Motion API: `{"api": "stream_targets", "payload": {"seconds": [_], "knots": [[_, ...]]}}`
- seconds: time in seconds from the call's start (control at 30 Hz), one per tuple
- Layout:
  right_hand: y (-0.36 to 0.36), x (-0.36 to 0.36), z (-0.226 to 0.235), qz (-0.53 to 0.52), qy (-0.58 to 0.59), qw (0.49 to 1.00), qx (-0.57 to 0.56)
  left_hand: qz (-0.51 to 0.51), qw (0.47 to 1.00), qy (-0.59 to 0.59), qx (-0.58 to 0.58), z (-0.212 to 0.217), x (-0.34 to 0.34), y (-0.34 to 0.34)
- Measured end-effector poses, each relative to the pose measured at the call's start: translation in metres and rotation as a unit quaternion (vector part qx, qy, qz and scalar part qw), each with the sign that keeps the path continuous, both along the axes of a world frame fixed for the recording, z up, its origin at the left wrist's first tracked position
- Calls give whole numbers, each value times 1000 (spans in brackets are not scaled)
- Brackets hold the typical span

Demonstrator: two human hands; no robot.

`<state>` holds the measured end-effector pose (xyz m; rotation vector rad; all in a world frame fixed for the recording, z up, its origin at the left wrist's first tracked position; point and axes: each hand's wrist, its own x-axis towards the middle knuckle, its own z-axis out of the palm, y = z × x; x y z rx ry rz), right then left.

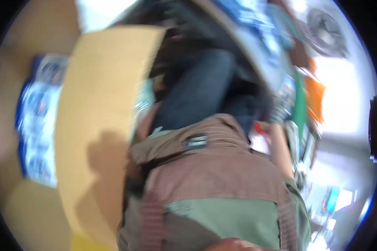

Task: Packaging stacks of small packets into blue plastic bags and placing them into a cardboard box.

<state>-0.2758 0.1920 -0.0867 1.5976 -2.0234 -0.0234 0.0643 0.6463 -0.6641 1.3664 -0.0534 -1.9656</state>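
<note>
Head view, heavily blurred: your right hand (275, 130) is reached forward beside your thigh, and you cannot be credited with a grip, since I cannot tell whether its fingers are apart, together or clamped on anything. Nearest to it is a small red item (260, 128); contact is not confirmed. Your left arm (146, 123) appears only as a narrow strip between the board and your dark trousers (197, 90); its fingers cannot be read, and the closest thing is some pale turquoise, clear-looking plastic (143, 98). Outward on your left stands a broad tan board (100, 96) carrying a shadow, and beyond it lie blue-and-white packs (40, 121), well apart from your hands. On your right are a curved table edge (255, 56), blue plastic packages (249, 14), an orange item (316, 98), a green one (298, 104) and a fan (326, 33). As to progress, no finished piece is identifiable at your hands; whether the packs are completed or waiting is, in my judgement, undeterminable, as is what remains.
</note>
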Motion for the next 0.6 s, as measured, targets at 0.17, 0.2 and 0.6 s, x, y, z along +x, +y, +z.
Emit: {"api": "stream_targets", "payload": {"seconds": [0.17, 0.2, 0.6], "knots": [[33, -43, -15, 184, -156, 960, -140, -119, 967, 15, -223, -13, -66, -216], [47, -47, -17, 173, -176, 958, -149, -133, 959, 9, -250, -12, -75, -218], [33, -48, -23, 109, -220, 964, -99, -171, 914, -162, -332, 35, 39, -195]]}}
